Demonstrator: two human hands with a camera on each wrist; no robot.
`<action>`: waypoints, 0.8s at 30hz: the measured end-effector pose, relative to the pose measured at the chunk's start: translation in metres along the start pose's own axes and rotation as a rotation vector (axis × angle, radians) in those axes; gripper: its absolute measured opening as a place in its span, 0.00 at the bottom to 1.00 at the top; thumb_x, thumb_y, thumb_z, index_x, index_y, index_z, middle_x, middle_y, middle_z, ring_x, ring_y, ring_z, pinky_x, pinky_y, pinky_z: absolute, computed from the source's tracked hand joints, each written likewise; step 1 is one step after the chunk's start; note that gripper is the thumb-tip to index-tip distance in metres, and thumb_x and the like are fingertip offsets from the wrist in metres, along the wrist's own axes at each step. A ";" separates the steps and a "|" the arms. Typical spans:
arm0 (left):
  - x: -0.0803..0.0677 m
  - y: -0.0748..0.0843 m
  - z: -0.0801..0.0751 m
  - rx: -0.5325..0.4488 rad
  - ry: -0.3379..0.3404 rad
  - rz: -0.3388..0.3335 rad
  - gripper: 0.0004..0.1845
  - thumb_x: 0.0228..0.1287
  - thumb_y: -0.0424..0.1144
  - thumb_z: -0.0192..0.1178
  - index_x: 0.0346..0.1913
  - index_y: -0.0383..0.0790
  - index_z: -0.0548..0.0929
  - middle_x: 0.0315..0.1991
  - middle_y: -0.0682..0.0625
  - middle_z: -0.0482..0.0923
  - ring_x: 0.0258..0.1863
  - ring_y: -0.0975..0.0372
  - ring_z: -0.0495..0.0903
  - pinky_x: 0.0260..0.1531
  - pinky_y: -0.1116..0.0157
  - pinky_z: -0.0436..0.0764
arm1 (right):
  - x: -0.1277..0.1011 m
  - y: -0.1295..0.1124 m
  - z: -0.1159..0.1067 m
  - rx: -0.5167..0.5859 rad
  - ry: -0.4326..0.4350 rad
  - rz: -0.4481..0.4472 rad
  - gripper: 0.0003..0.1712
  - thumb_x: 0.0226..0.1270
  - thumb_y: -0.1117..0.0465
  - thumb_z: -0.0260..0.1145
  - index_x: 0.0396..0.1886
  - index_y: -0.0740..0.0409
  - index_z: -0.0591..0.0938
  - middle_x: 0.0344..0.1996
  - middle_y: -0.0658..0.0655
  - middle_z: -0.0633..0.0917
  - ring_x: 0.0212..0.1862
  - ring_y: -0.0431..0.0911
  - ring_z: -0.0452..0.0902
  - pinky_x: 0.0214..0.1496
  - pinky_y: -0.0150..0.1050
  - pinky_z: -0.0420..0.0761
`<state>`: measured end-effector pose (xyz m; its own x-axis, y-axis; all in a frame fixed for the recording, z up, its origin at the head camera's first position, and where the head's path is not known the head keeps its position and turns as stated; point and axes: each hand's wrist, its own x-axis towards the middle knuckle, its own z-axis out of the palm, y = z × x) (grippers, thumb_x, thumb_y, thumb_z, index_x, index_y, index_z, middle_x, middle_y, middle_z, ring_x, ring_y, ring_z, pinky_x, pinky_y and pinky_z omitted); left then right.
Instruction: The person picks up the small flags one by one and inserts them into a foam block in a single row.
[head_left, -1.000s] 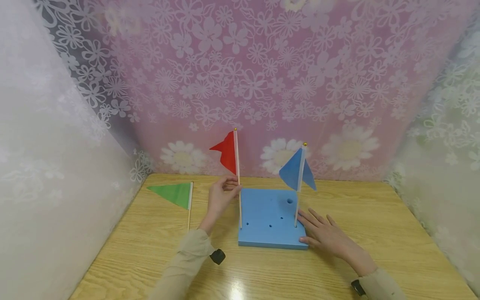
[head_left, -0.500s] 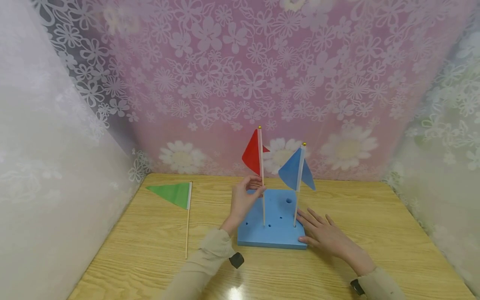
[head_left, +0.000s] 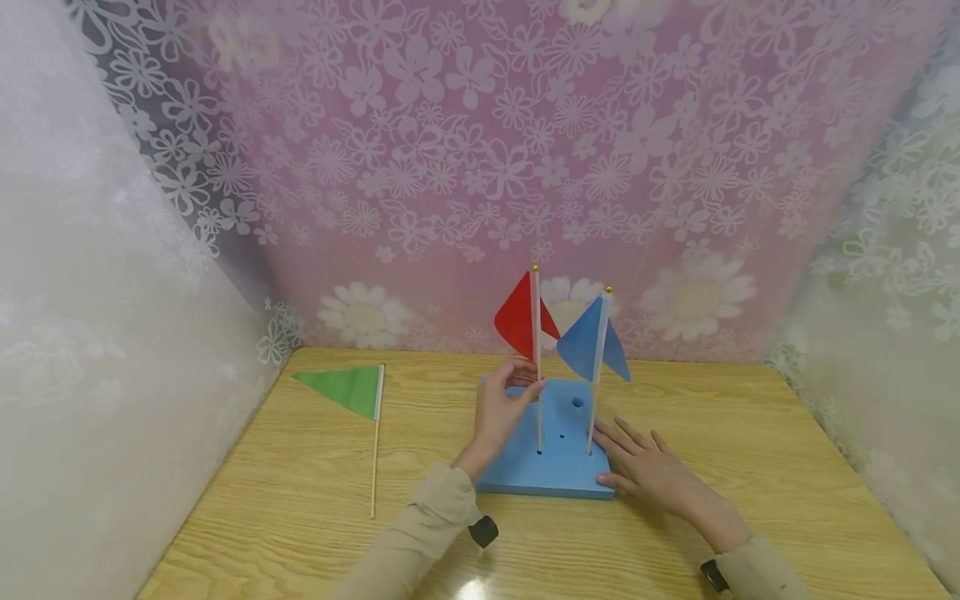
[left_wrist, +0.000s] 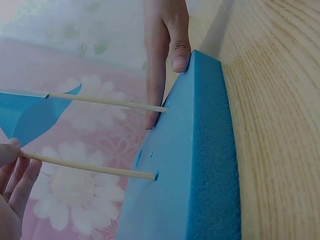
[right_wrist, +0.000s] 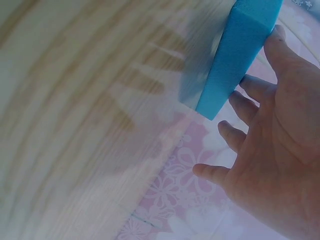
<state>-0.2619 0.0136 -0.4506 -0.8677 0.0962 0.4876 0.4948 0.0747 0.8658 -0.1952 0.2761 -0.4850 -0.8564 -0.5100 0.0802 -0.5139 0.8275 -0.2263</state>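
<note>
My left hand point(head_left: 498, 413) pinches the stick of a small red flag point(head_left: 516, 321) between thumb and fingers. The stick stands nearly upright, its lower tip at the mouth of a small hole in a blue foam block point(head_left: 558, 483). In the left wrist view, that stick's end point(left_wrist: 150, 175) meets the hole's rim; how deep it sits I cannot tell. A blue flag point(head_left: 581, 342) stands in another hole at the block's right side. With fingers spread, my right hand point(head_left: 663, 477) rests against the block's right edge, beside the blue flag's stick.
A green flag point(head_left: 348, 389) on a stick lies flat on the wooden table point(head_left: 300, 517) to the left. The block has further holes, including a wider one point(head_left: 577, 402) at the back right. Flowered cloth point(head_left: 480, 167) hangs behind and on both sides.
My left hand has carried the red flag rightward from the block's left edge, then slightly down, bringing the stick's tip to a hole near the middle. The right hand has stayed in place.
</note>
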 end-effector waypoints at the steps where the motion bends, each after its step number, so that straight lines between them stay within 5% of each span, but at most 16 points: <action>1: -0.001 0.000 0.000 0.003 0.001 -0.001 0.15 0.61 0.31 0.72 0.49 0.34 0.83 0.43 0.40 0.87 0.40 0.52 0.88 0.36 0.68 0.88 | 0.000 0.000 0.000 0.003 -0.002 0.002 0.42 0.74 0.40 0.60 0.78 0.56 0.65 0.77 0.60 0.63 0.77 0.65 0.55 0.67 0.78 0.56; 12: -0.007 0.001 -0.003 -0.004 0.010 0.019 0.13 0.61 0.30 0.72 0.48 0.35 0.83 0.41 0.40 0.87 0.39 0.54 0.88 0.37 0.68 0.88 | 0.000 0.000 0.001 -0.007 -0.001 0.000 0.41 0.74 0.40 0.60 0.78 0.56 0.65 0.77 0.59 0.63 0.77 0.65 0.55 0.67 0.78 0.56; 24: -0.015 -0.007 -0.001 0.056 -0.053 0.002 0.12 0.62 0.32 0.71 0.47 0.38 0.83 0.41 0.46 0.87 0.39 0.57 0.87 0.36 0.70 0.87 | 0.000 -0.002 0.000 -0.010 0.008 -0.002 0.41 0.74 0.41 0.61 0.78 0.57 0.66 0.77 0.60 0.64 0.77 0.64 0.56 0.67 0.78 0.57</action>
<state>-0.2521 0.0111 -0.4636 -0.8637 0.1490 0.4815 0.4998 0.1301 0.8563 -0.1942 0.2746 -0.4842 -0.8559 -0.5095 0.0886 -0.5159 0.8288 -0.2167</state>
